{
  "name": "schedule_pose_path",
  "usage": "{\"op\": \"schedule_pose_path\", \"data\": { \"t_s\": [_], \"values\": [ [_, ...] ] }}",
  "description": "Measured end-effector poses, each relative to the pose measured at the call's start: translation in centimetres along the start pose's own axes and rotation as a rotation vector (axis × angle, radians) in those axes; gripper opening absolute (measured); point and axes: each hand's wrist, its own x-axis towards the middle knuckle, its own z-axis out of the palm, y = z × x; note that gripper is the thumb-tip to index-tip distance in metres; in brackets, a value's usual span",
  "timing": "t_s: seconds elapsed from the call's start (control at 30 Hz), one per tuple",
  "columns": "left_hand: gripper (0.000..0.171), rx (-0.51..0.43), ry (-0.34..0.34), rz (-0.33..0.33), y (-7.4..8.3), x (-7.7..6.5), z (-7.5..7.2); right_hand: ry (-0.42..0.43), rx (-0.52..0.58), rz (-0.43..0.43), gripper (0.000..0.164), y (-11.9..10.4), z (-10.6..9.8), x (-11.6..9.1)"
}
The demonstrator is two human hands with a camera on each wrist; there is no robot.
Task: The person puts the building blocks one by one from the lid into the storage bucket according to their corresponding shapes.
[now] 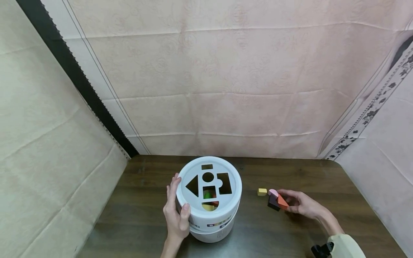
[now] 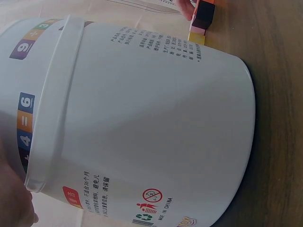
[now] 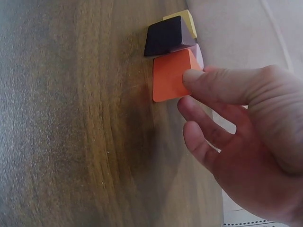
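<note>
1. White bucket (image 1: 222, 204): the left hand (image 1: 175, 216) rests along its left side, fingers extended, unclenched.
2. Yellow block (image 1: 262, 192): right of the bucket, just beside the pink block (image 1: 273, 192).
3. Dark block (image 1: 273, 203): just beside the orange block (image 1: 282, 202), which lies well right of the bucket, long edge slanting down-right in the head view.
4. Right hand (image 1: 304, 205): nearest the blocks, pinching the orange block between thumb and finger.
</note>
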Motion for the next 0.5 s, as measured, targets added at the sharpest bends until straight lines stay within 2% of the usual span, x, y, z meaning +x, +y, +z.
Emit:
{"op": "schedule_pose_path", "data": {
  "t_s": [0.37,0.5],
  "values": [
    [0.06,0.001,-0.002,0.003,0.01,-0.01,0.03,-0.03,0.169,0.109,0.073,-0.12,0.17,-0.3],
    [0.06,0.008,-0.004,-0.001,-0.01,-0.06,0.01,-0.024,0.195,0.155,0.078,-0.21,0.3,-0.3]
  ]
}}
